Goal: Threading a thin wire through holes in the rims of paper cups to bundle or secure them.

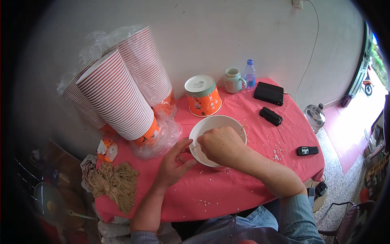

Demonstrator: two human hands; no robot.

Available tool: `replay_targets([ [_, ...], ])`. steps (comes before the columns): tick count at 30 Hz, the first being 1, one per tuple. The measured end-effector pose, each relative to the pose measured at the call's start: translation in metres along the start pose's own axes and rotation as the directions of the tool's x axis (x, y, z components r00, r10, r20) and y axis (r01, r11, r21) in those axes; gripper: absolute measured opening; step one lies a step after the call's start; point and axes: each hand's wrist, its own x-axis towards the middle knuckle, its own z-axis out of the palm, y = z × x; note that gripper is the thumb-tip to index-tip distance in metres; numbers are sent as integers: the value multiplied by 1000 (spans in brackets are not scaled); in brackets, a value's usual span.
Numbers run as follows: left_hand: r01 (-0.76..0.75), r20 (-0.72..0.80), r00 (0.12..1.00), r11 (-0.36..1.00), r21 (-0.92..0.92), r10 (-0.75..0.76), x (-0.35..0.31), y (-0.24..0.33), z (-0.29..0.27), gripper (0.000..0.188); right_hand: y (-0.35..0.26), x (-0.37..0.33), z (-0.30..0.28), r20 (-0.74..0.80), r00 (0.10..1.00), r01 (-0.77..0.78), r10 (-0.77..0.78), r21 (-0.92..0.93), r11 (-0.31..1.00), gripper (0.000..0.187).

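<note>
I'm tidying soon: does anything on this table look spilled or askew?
Yes. Small white bits lie scattered on the red tablecloth, right of the open white tub and near the front edge, as if spilled. The front striped tub stack seems to lean left.

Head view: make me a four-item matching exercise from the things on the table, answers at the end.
1. Mug
2. Strings
3. Open tub
4. Remote

A. Right hand at its mouth
B. Near the right edge of the table
C. Beside the blue-capped bottle
D. Tan, heaped at the table's left

Pairs: 1-C, 2-D, 3-A, 4-B
</note>
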Motion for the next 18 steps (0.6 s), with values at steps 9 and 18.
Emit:
replay_targets([
  [9, -25, -7, 1000, 1000, 20, 25, 2, 9, 3, 70, -4, -2, -4, 5, 1000, 17, -17, 16, 1000, 15],
  [18, -46, -3, 999, 998, 45, 46, 3, 7, 1, 66, -6, -1, -10, 14, 999, 41, -42, 58, 997, 15],
])
